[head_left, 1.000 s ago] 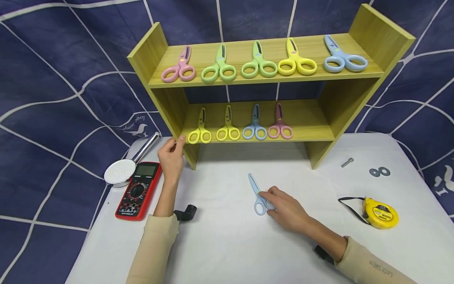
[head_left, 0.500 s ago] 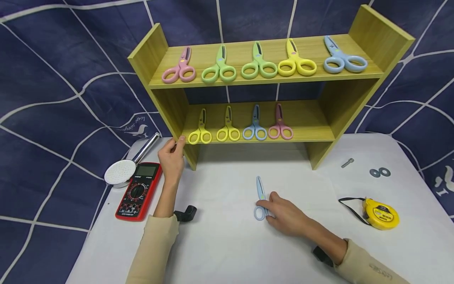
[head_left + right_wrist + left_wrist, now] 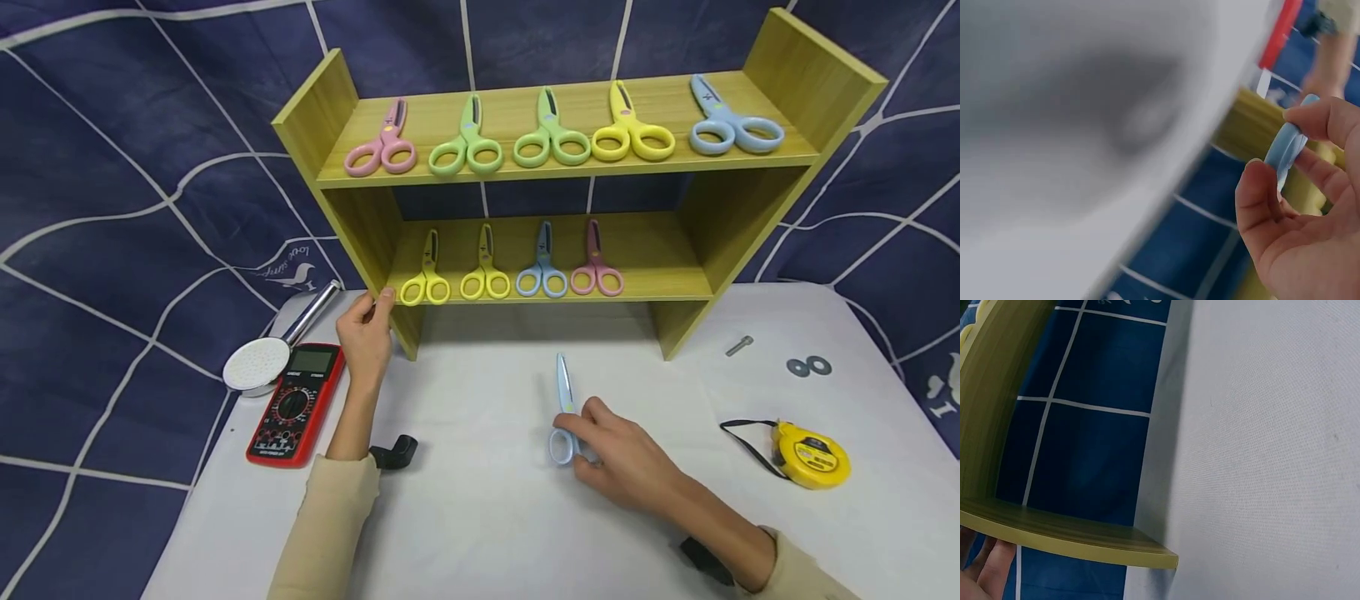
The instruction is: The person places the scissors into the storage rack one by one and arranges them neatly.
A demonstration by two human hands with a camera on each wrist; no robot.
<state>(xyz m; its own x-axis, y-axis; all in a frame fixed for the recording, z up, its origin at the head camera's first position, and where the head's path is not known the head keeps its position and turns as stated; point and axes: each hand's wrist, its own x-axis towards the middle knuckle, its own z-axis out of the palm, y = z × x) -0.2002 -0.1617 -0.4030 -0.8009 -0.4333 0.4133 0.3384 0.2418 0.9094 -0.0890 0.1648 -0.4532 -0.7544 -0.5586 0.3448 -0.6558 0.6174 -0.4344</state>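
Observation:
My right hand (image 3: 626, 458) pinches light blue scissors (image 3: 564, 387) by the handle loops, blades pointing toward the shelf. In the right wrist view, thumb and fingers hold a blue loop (image 3: 1285, 147) above the white table, with a blurred shadow beneath. My left hand (image 3: 365, 337) grips the left side panel of a two-tier wooden shelf (image 3: 652, 258); the left wrist view has its fingers against the panel's outer face (image 3: 1066, 544). On the lower tier lie several scissors: yellow, blue and pink (image 3: 596, 258). Pink, green, yellow and blue scissors (image 3: 731, 125) lie along the upper tier.
Left of the shelf lie a shower head (image 3: 257, 363) and a red multimeter (image 3: 296, 406). To the right are a bolt (image 3: 740, 346), two washers (image 3: 808, 367) and a yellow tape measure (image 3: 813, 457) with a black strap. A patterned blue cloth (image 3: 112, 250) hangs behind.
My right hand has raised the light blue scissors from the table and moved them slightly right, turning the blades straighter toward the shelf. My left hand stays at the shelf's side.

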